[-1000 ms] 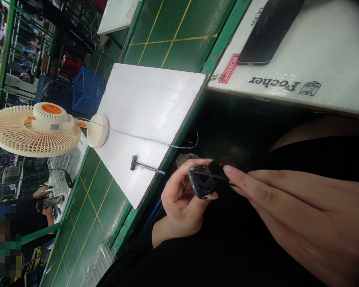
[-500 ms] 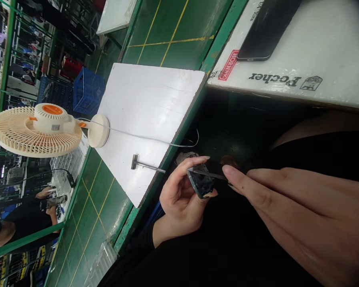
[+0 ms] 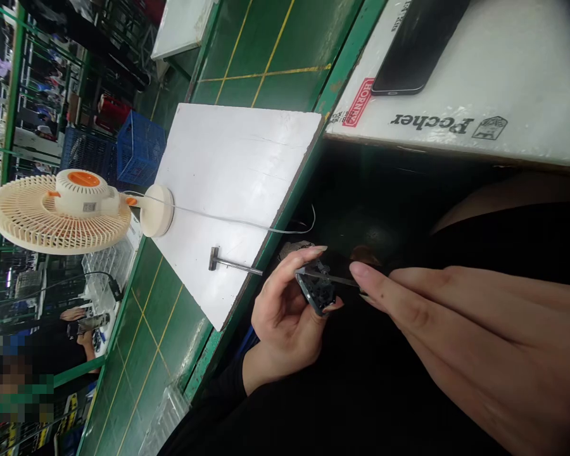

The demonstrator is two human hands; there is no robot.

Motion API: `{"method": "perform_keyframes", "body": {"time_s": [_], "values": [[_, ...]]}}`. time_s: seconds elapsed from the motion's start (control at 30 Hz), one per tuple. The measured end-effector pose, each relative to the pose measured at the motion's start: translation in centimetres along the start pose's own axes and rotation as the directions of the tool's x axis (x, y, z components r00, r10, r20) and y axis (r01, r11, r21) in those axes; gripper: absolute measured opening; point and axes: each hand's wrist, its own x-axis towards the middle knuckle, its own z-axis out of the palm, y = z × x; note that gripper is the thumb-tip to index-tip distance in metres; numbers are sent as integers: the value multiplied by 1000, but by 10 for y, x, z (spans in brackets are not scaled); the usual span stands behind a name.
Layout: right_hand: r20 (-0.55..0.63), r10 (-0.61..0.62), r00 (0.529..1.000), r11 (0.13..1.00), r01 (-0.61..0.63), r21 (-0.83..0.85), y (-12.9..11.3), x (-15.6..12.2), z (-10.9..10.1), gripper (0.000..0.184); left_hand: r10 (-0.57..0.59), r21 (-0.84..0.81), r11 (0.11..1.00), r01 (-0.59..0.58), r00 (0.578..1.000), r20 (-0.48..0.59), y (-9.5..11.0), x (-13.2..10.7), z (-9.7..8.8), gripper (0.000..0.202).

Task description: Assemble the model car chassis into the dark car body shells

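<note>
My left hand (image 3: 287, 316) is closed around a small dark plastic part (image 3: 319, 292), with the thumb on one edge and fingers along the other. Its hollow, uneven inner side shows. Between the fingertips of my right hand (image 3: 437, 323) is a thin, flat metal tool (image 3: 335, 277), like a file or a blade. The tool reaches over the upper end of the part and appears to touch it. Fingers hide its rear end, so its exact kind is unclear.
A white board (image 3: 237, 171) lies on the green bench, bearing a T-shaped metal tool (image 3: 230, 262) and an electric fan (image 3: 76, 209). A phone (image 3: 415, 54) rests on a white printed box (image 3: 517, 88). Beyond are blue crates (image 3: 140, 149) and another person (image 3: 52, 348).
Both hands, with the part and the metal tool, have shifted very slightly left in view. The grips look the same. The surroundings shift a little with the camera.
</note>
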Motion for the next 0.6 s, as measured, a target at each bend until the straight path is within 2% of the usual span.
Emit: {"method": "perform_keyframes", "body": {"time_s": [0.27, 0.47, 0.6], "values": [[-9, 19, 1000, 1000, -19, 4, 2, 0, 0, 77, -42, -15, 999, 42, 999, 11, 0, -1, 1, 60], [-13, 54, 998, 997, -53, 56, 1, -4, 2, 76, -26, -11, 1000, 26, 1000, -9, 0, -3, 2, 57], [4, 51, 999, 998, -51, 21, 2, -3, -1, 80, -63, -6, 998, 63, 998, 9, -1, -6, 1, 58]]}}
